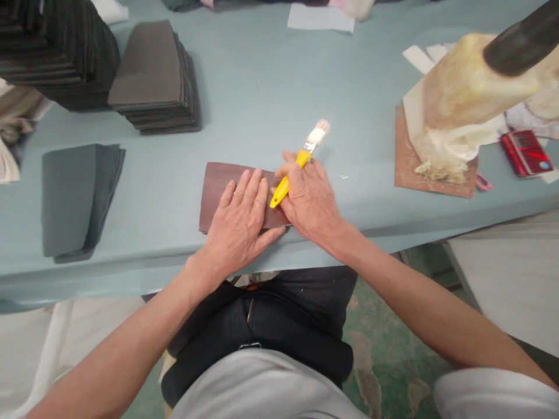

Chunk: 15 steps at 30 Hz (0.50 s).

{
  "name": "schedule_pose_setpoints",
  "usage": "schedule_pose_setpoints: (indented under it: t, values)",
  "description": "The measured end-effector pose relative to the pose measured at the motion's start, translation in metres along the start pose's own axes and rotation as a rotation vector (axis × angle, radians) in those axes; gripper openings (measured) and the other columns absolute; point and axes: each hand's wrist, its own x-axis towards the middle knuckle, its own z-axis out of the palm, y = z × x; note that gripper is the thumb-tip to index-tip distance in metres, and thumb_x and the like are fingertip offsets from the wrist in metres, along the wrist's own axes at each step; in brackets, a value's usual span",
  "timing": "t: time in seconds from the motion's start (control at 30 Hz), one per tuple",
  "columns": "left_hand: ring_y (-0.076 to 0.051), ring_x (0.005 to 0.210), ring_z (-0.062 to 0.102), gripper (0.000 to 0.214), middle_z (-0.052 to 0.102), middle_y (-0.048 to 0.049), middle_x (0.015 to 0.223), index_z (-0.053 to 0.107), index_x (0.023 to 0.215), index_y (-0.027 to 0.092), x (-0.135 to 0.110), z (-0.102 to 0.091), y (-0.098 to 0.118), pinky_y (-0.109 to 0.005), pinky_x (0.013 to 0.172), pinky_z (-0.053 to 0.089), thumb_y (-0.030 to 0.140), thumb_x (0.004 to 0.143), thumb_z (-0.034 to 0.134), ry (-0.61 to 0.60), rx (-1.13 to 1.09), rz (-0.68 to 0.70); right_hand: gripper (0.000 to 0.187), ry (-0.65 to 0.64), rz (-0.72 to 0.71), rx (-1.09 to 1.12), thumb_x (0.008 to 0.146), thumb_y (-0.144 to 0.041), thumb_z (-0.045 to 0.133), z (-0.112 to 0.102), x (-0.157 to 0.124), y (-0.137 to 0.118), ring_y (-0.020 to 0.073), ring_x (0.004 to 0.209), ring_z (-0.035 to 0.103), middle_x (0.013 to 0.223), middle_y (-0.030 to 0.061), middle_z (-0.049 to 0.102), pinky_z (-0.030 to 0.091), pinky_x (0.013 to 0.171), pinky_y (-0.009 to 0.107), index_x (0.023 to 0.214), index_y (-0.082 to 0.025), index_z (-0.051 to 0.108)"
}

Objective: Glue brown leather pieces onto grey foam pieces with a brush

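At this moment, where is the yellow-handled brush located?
In the head view, the yellow-handled brush is just right of centre, in the right hand, its handle end over the brown piece.

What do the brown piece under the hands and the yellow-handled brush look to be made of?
Brown piece: probably leather or leather-like sheet, judging by its smooth, low-sheen face.
Brush: handle likely plastic, smooth and evenly yellow; collar apparently metal, silvery and shiny; pale bristles, material unclear.

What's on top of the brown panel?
Left hand flat on the brown panel; right hand, holding the yellow-handled brush, over its right end. The surface under both hands is hidden.
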Motion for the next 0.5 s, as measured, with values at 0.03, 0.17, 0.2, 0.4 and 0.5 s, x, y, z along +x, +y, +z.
schedule_pose_setpoints:
  t: [0.03,0.17,0.2,0.4,0.5]
  values:
    - [-0.041,0.171,0.02,0.092,0.026,-0.0297,0.18,0.029,0.17,-0.002,0.0,0.0,0.0,-0.055,0.139,0.015,0.065,0.108,0.044,0.002,-0.002,0.004,0.029,0.013,0.001,-0.005,0.105,-0.028,0.051,0.0,-0.005,-0.002,0.0368,0.154,0.048,0.154,0.0204,0.061,0.031,0.131,0.062,0.131,-0.017,0.057]
    - [-0.042,0.171,0.022,0.09,0.028,-0.03,0.179,0.033,0.169,-0.002,0.001,0.0,0.0,-0.056,0.139,0.016,0.063,0.108,0.049,0.011,-0.014,0.002,0.025,0.059,0.031,-0.007,0.104,-0.033,0.057,-0.004,-0.027,-0.01,0.0384,0.158,0.044,0.165,0.0244,0.05,0.033,0.129,0.064,0.125,-0.019,0.056]
    - [-0.042,0.171,0.022,0.089,0.028,-0.0295,0.179,0.034,0.169,0.0,0.001,-0.001,0.001,-0.057,0.138,0.017,0.063,0.107,0.05,0.01,-0.016,-0.001,0.025,0.075,0.045,-0.001,0.104,-0.036,0.058,-0.007,-0.032,-0.012,0.0381,0.159,0.044,0.165,0.0235,0.051,0.033,0.128,0.065,0.123,-0.021,0.055]
    - [-0.049,0.169,0.024,0.083,0.024,-0.0276,0.181,0.037,0.171,0.014,0.002,-0.008,0.003,-0.068,0.134,0.022,0.055,0.104,0.063,-0.031,0.001,0.025,0.026,0.292,0.318,0.171,0.101,-0.044,0.062,-0.037,-0.059,-0.007,0.0339,0.142,0.061,0.157,0.0198,0.06,0.044,0.118,0.059,0.117,-0.026,0.051]
    - [-0.051,0.168,0.024,0.083,0.025,-0.0256,0.181,0.04,0.171,0.018,0.001,-0.008,0.002,-0.073,0.132,0.02,0.054,0.102,0.068,-0.029,-0.006,0.028,0.032,0.302,0.584,0.299,0.095,-0.052,0.064,-0.043,-0.066,0.0,0.0295,0.108,0.074,0.126,0.013,0.077,0.054,0.102,0.051,0.11,-0.027,0.052]
